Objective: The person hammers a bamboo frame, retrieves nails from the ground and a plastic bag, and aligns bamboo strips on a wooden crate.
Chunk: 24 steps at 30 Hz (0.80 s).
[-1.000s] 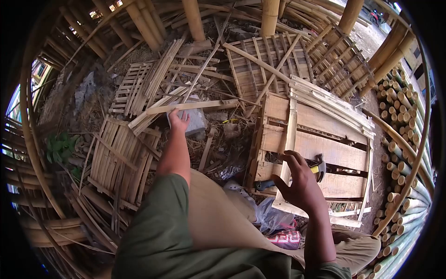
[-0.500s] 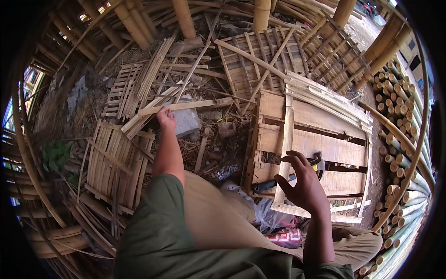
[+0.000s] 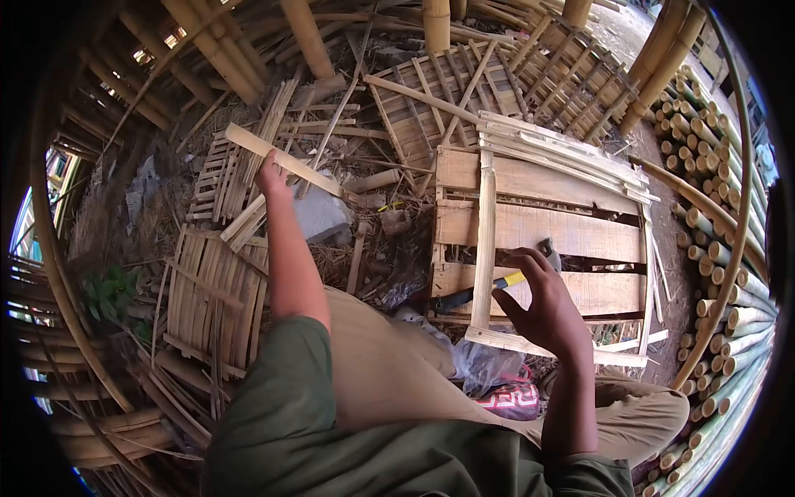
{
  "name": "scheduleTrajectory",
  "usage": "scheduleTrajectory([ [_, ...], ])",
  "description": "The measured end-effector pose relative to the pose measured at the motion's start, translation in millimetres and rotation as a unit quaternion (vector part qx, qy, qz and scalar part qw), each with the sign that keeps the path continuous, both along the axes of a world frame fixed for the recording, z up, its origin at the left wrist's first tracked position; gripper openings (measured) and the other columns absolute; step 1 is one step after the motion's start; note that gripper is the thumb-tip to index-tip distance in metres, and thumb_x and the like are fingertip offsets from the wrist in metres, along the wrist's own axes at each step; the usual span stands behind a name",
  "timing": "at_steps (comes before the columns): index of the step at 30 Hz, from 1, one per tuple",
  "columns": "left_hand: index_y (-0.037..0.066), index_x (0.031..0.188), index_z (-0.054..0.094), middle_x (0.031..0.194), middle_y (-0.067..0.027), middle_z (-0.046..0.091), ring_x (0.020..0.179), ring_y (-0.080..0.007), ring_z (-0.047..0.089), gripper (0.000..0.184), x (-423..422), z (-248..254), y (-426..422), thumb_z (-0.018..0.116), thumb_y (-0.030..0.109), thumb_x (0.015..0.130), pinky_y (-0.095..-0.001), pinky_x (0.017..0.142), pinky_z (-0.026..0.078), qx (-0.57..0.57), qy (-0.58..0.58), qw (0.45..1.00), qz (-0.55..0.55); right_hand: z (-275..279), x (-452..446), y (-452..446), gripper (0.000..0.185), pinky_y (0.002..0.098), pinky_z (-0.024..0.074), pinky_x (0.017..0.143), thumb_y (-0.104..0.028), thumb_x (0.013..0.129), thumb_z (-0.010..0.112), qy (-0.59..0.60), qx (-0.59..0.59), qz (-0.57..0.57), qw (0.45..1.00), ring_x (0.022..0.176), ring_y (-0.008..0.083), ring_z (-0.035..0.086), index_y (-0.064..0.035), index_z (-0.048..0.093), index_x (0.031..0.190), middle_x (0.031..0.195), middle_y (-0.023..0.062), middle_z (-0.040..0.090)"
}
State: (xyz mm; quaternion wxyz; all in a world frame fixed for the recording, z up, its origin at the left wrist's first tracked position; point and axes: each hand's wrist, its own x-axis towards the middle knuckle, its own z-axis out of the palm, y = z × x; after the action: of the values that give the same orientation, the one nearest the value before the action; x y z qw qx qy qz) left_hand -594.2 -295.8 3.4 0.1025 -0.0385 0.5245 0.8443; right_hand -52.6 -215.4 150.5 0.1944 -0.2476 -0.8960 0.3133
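Out to the left, my left hand (image 3: pixel 272 176) is closed around a flat bamboo slat (image 3: pixel 310 172), which slants down to the right above a grey stone block (image 3: pixel 325 214). My right hand (image 3: pixel 540 300) hovers with curved, parted fingers over a wooden pallet (image 3: pixel 571 228). Beneath it lies a hammer (image 3: pixel 515 277) with a yellow and dark handle, partly covered by the fingers. Pale slats form a frame on the pallet, including an upright slat (image 3: pixel 485 240) left of my right hand and a bottom slat (image 3: pixel 497 338).
Slatted bamboo panels (image 3: pixel 217 298) lie at the left, others (image 3: pixel 447 103) behind the pallet. A stack of cut bamboo poles (image 3: pixel 720 248) lines the right side. Thick bamboo posts (image 3: pixel 436 26) stand at the back. A plastic bag (image 3: pixel 489 373) and a red package (image 3: pixel 509 402) sit near my legs.
My left hand has lifted the slat up and left, and the slat has swung from nearly level to a slant. My right hand stays over the hammer. The view has shifted slightly.
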Motion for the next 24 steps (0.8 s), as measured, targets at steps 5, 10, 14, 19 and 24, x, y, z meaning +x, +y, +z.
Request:
scheduleTrajectory([
  [5, -0.002, 0.127, 0.059, 0.135, -0.0145, 0.054, 0.131, -0.0262, 0.047, 0.040, 44, 76, -7, 0.049, 0.014, 0.092, -0.0411, 0.110, 0.039, -0.046, 0.150, 0.987, -0.045, 1, 26, -4, 0.042, 0.0429, 0.0489, 0.091, -0.010, 0.080, 0.074, 0.016, -0.013, -0.019, 1.000, 0.107, 0.0412, 0.057, 0.0029, 0.055, 0.114, 0.114, 0.0219, 0.058],
  [10, -0.005, 0.129, 0.057, 0.144, -0.0193, 0.045, 0.142, -0.0344, 0.030, 0.043, 106, 190, -33, 0.051, 0.022, 0.095, -0.0464, 0.116, 0.030, 0.049, 0.205, 0.970, -0.123, 4, 46, -7, 0.040, 0.0437, 0.0495, 0.090, -0.014, 0.083, 0.073, 0.069, 0.010, -0.042, 0.997, 0.106, 0.0415, 0.058, 0.0024, 0.055, 0.115, 0.112, 0.0232, 0.059],
  [14, -0.010, 0.137, 0.043, 0.146, -0.0193, 0.042, 0.139, -0.0355, 0.033, 0.055, 167, 244, -54, 0.048, 0.022, 0.092, -0.0505, 0.117, 0.030, 0.169, 0.283, 0.911, -0.249, 2, 64, -4, 0.043, 0.0423, 0.0502, 0.087, -0.017, 0.082, 0.076, 0.096, 0.010, -0.068, 0.993, 0.102, 0.0403, 0.061, 0.0022, 0.055, 0.115, 0.110, 0.0230, 0.062],
  [19, -0.012, 0.138, 0.038, 0.146, -0.0185, 0.042, 0.136, -0.0332, 0.038, 0.059, 279, 256, -42, 0.048, 0.019, 0.089, -0.0504, 0.115, 0.035, 0.224, 0.247, 0.893, -0.302, -3, 71, -4, 0.080, 0.0405, 0.0475, 0.096, -0.035, 0.086, 0.072, 0.150, -0.075, -0.232, 0.958, 0.110, 0.0398, 0.060, 0.0124, 0.032, 0.137, 0.117, 0.0320, 0.058],
  [24, -0.014, 0.139, 0.034, 0.141, -0.0206, 0.044, 0.130, -0.0346, 0.045, 0.063, 375, 252, -24, 0.051, 0.017, 0.086, -0.0511, 0.112, 0.039, 0.267, 0.154, 0.889, -0.339, -12, 87, 10, 0.086, 0.0372, 0.0583, 0.073, -0.055, 0.098, 0.047, 0.380, -0.359, -0.303, 0.797, 0.102, 0.0337, 0.066, 0.0052, 0.011, 0.148, 0.120, 0.0310, 0.055],
])
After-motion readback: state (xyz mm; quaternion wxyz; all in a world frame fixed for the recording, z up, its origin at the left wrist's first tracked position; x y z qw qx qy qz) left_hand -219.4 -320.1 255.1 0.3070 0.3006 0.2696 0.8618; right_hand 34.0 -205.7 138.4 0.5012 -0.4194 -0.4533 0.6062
